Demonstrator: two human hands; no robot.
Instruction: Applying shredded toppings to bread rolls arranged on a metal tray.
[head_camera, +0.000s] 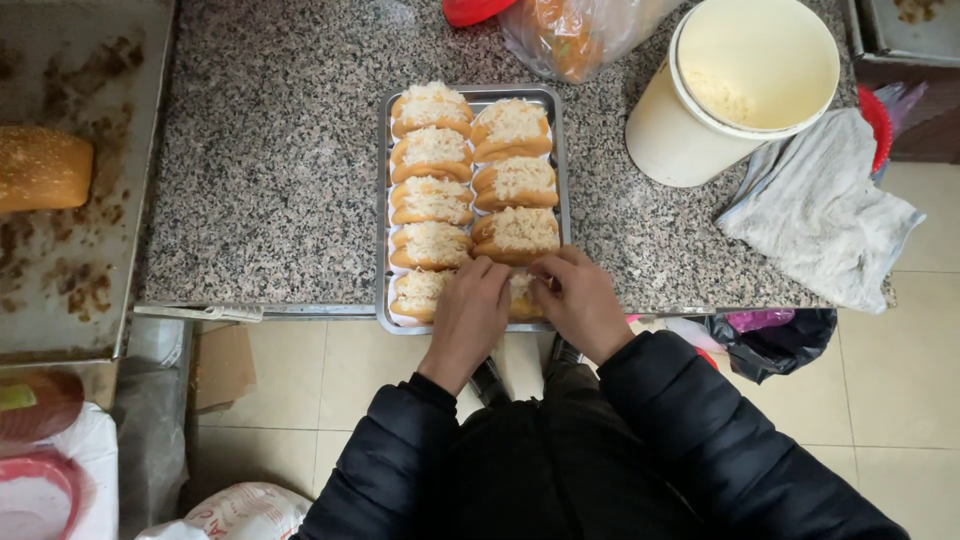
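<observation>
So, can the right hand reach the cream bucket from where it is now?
Probably yes. The right hand rests on the near bun in the tray, and the bare granite counter between it and the cream bucket shows nothing in the way.

Left hand (468, 312) and right hand (578, 300) side by side, fingers curled

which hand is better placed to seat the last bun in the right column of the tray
Right. The right hand already covers the near-right bun in the metal tray; the left hand sits between the columns, beside the near-left bun.
</observation>
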